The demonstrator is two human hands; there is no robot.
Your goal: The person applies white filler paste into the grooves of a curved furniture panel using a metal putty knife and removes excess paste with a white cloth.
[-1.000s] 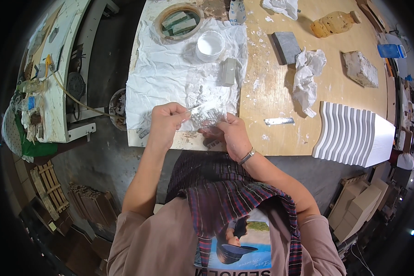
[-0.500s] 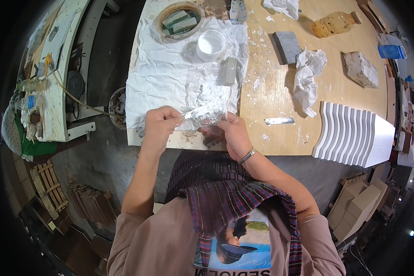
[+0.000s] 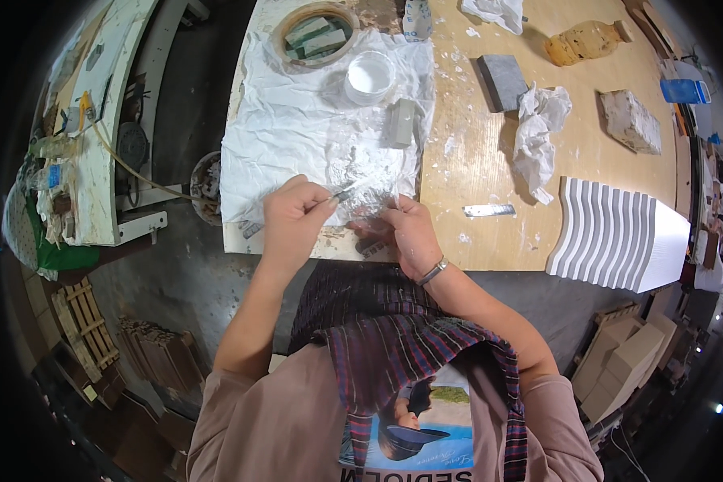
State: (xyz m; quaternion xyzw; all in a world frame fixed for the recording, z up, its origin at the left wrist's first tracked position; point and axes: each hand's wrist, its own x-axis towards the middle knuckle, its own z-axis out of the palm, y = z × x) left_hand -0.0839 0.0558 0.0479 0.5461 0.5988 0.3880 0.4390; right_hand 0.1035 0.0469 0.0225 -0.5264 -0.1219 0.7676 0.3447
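Observation:
My left hand (image 3: 296,221) is closed, thumb and forefinger pinching a small thin strip (image 3: 343,194), greyish with a whitish end, over the white powder. My right hand (image 3: 414,238) is closed near the table's front edge. Its thumb and forefinger pinch together by the powder; what lies between them is too small to make out. White powder and crumbs (image 3: 365,173) are heaped on the crumpled white cloth (image 3: 273,120) between and beyond my hands. Behind the heap stand a grey-green block (image 3: 402,124) and an open white tub (image 3: 370,78) of white material.
A round bowl (image 3: 279,34) with greenish blocks stands at the back. To the right are a dark grey block (image 3: 502,83), crumpled paper (image 3: 541,132), a metal strip (image 3: 490,210), a wavy ribbed panel (image 3: 598,233), a whitish block (image 3: 631,120) and a yellowish bottle (image 3: 586,42).
My left hand has shifted slightly right and turned. The strip in it looked long and white before; now it appears shorter and greyer. My right hand has hardly moved.

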